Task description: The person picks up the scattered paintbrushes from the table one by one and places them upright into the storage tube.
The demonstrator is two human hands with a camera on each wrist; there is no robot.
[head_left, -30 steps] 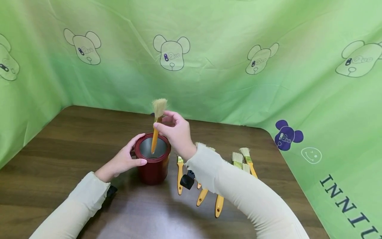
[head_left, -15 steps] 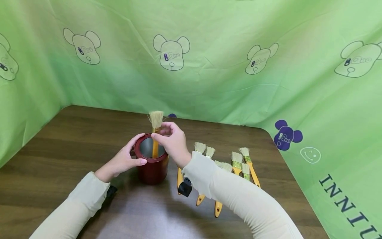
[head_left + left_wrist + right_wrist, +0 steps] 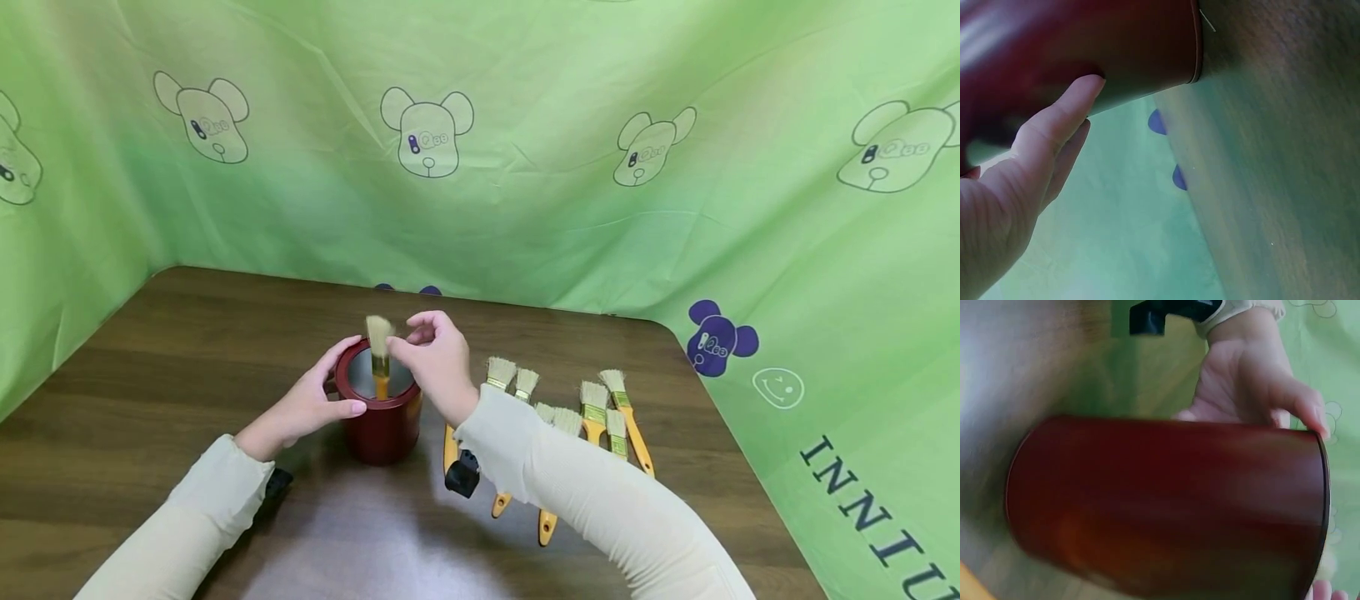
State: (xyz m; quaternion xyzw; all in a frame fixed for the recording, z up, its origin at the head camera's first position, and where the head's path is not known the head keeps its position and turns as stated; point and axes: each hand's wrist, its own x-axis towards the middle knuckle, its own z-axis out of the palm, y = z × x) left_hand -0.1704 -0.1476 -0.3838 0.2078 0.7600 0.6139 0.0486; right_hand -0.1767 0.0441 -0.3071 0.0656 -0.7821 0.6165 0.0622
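Observation:
A dark red cylindrical canister (image 3: 382,433) with a grey metallic inside stands upright on the table. My left hand (image 3: 311,402) grips it near the top, thumb over the front rim and fingers along the far side; in the left wrist view those fingers (image 3: 1060,122) lie against its wall. Inside the canister stands a paintbrush (image 3: 380,354), bristles up and above the rim, its yellow-orange handle mostly hidden by the wall. My right hand (image 3: 438,362) hovers over the rim's right side, thumb and fingertips right beside the bristles, fingers loosely bent.
Several more paintbrushes (image 3: 595,404) with pale bristles and yellow-orange handles lie on the wooden table (image 3: 360,533) to the right, some partly under my right forearm. A green printed cloth (image 3: 525,233) rises behind and along both sides.
The paintbrush has gone down into the canister, handle first, and slid lower than the right hand's fingers, which have let it go. The left hand keeps its grip on the canister.

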